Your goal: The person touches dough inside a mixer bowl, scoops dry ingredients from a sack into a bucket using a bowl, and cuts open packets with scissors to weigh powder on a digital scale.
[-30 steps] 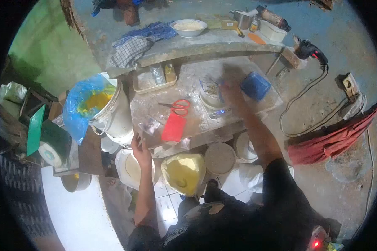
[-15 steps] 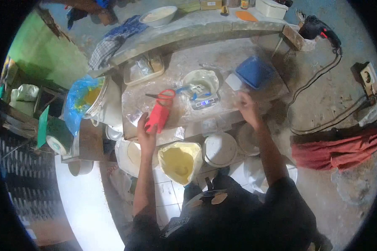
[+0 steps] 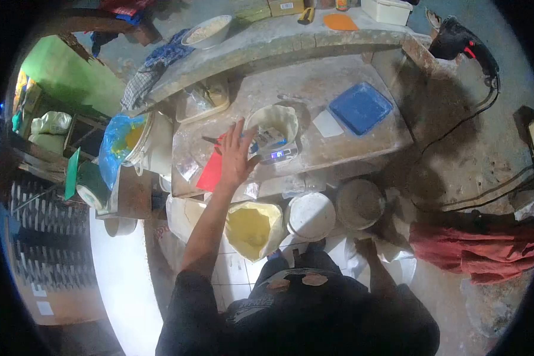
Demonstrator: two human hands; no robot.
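My left hand (image 3: 237,159) is open, fingers spread, over the work table just left of a white bowl (image 3: 288,121). The bowl holds clear plastic and something blue, and stands on a small digital scale (image 3: 277,155) with a lit display. Partly beneath my left hand is a flat red packet (image 3: 210,172); a dark pointed tip (image 3: 209,140) pokes out beyond it. My right hand (image 3: 366,249) hangs low in front of the table, beside a white plastic bag (image 3: 400,267); its fingers are too dark to make out.
A blue tray (image 3: 362,108) and a white card (image 3: 327,124) lie on the table's right. Below its front edge stand a bag of yellow powder (image 3: 252,228), a white-lidded bucket (image 3: 310,216) and a grey bucket (image 3: 360,204). A power tool (image 3: 466,44) lies at the right.
My left hand has let go of the red packet, opened and moved up and right toward the bowl. My right hand has dropped from above the table to beside the white bag.
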